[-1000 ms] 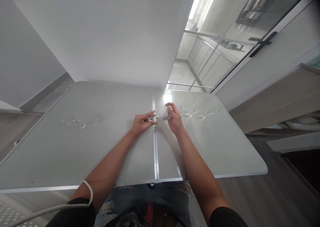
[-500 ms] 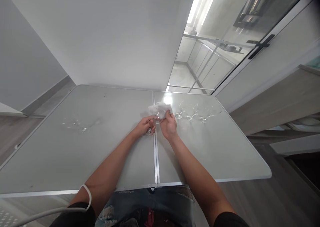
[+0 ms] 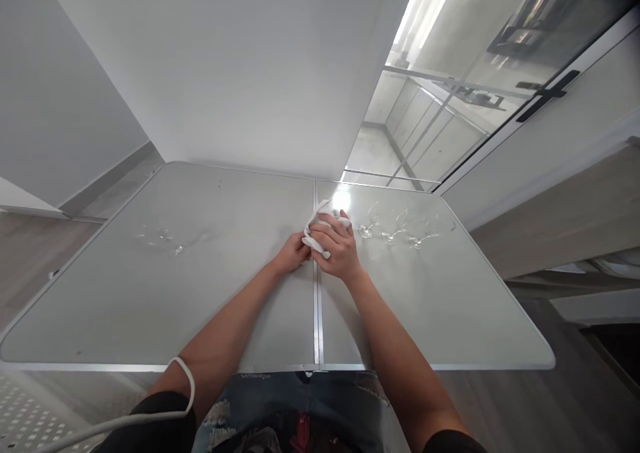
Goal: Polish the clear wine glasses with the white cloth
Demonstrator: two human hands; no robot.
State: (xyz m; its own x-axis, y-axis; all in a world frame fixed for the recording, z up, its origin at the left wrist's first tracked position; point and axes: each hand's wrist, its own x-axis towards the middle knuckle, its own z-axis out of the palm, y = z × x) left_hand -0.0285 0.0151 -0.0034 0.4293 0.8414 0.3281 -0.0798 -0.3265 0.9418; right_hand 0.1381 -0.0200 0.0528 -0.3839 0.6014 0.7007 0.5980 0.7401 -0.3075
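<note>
Near the table's centre seam, my left hand [image 3: 293, 253] is closed on a clear stemmed glass, which the fingers and cloth now almost wholly hide. My right hand [image 3: 340, 246] wraps a white cloth [image 3: 316, 234] against the glass, fingers bent over its far side. Whether the cloth is paper or fabric I cannot tell. To the right of my hands, several clear stemmed glasses [image 3: 389, 238] lie in a row on the table. More clear stemmed glasses [image 3: 177, 248] lie on the left half, faint against the pale surface.
The pale folding table [image 3: 240, 320] has a metal-edged seam down its middle. A white wall [image 3: 225, 73] stands along its far edge. A glass door with a black handle [image 3: 547, 96] is at the far right. A white cable [image 3: 187, 380] loops over my left forearm.
My right hand has turned over and closed the cloth around the glass, covering the bowl that showed before. My left hand keeps its hold. The view has shifted slightly.
</note>
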